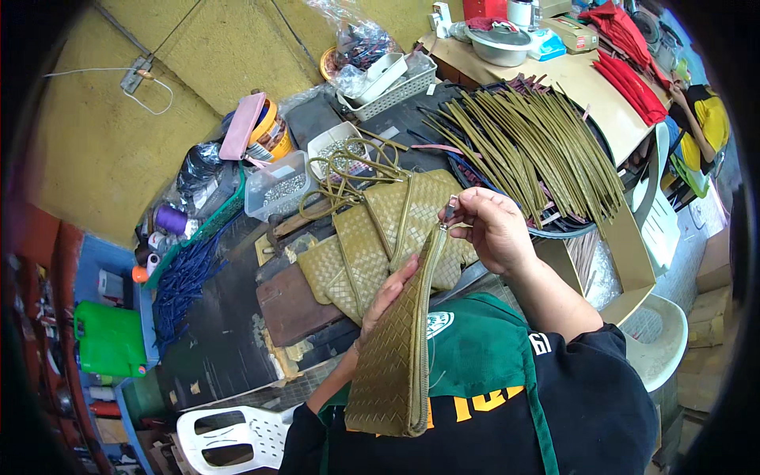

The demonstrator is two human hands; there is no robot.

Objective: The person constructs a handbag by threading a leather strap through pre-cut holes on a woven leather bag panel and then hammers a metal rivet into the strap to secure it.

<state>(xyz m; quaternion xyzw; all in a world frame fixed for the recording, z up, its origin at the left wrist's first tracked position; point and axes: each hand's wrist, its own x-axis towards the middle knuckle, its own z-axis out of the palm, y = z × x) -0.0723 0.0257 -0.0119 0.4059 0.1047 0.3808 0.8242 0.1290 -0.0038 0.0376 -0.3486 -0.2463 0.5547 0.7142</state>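
Observation:
An olive woven zip pouch stands on its end in front of my chest, its zipper edge turned to the right. My left hand is closed around its left side; part of that hand is hidden behind the pouch. At the pouch's upper end, my right hand pinches a small metal clasp beside the end of the zipper. A thin loose thread hangs by the zipper edge. Just beyond my hands, several similar olive woven pouches lie overlapping on the dark workbench, with wrist straps looped at their far end.
Olive strips are heaped on a round tray at the right. Clear and white boxes of small metal parts stand behind the pouches. Blue strips and a purple thread spool lie left. White chairs flank me; another person sits far right.

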